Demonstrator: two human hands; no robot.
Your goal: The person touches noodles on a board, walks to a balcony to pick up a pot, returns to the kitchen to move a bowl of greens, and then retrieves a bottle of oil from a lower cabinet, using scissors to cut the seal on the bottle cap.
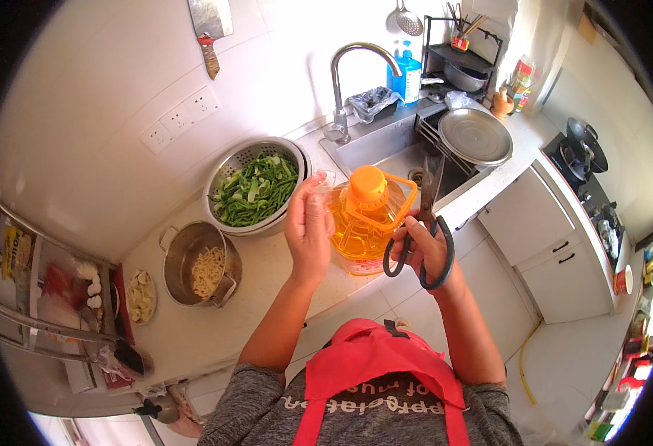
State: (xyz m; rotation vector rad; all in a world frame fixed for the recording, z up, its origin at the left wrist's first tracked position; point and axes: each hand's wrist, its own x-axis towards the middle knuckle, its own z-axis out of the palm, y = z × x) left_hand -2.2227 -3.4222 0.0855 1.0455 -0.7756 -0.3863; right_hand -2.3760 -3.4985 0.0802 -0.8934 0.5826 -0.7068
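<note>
My left hand [310, 231] pinches a small piece of clear plastic [326, 182] between thumb and fingers, beside a large jug of golden cooking oil [354, 242]. The jug has an orange screw cap [367, 184] and an orange carrying handle [407, 202]. It stands upright on the counter between my hands. In my right hand [428, 245] is a pair of scissors [429, 192] with black loop handles. Their blades point away from me and are slightly apart, to the right of the jug.
Left of the jug are a colander [210, 203] of cut greens, a steel pot [173, 279] with pale strips and a plate [147, 318]. Behind stands the sink [385, 148] with its faucet [336, 83]; a round metal lid [474, 136] rests at its right. A cleaver [212, 22] hangs on the wall.
</note>
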